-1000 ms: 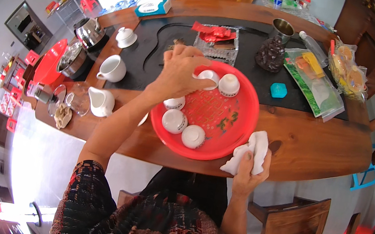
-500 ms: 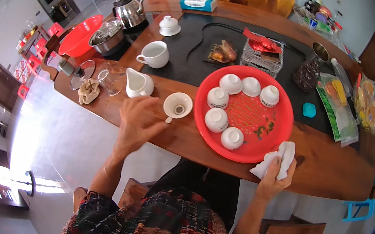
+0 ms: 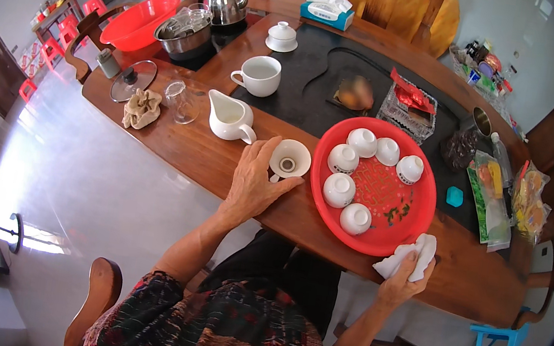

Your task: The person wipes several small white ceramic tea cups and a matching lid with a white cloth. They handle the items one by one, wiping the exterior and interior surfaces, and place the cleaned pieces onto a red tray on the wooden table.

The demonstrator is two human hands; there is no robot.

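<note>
My left hand (image 3: 255, 176) is curved round the near left side of a white tea strainer (image 3: 299, 155), thumb and fingers against it; a dark ring shows at its bottom. A folded white tissue (image 3: 414, 254) is held in my right hand (image 3: 406, 282), by the near edge of a red round tray (image 3: 316, 203). Several small white cups stand upside down along the tray's left and far sides, one of them a near cup (image 3: 355, 219). Just left of the strainer stands a white pitcher (image 3: 229, 118), with a white mug (image 3: 261, 76) beyond it.
On the left are a crumpled tan cloth (image 3: 141, 110), a clear glass (image 3: 182, 104), a glass lid (image 3: 136, 79), a steel bowl (image 3: 180, 43) and a red basin (image 3: 138, 25). A kettle (image 3: 224, 4) stands behind. Food bags (image 3: 532, 198) lie at the right.
The view has shifted, so the table things sit differently in the picture. My left hand has moved right from beside the pitcher and closed round the strainer. My right hand still holds the tissue.
</note>
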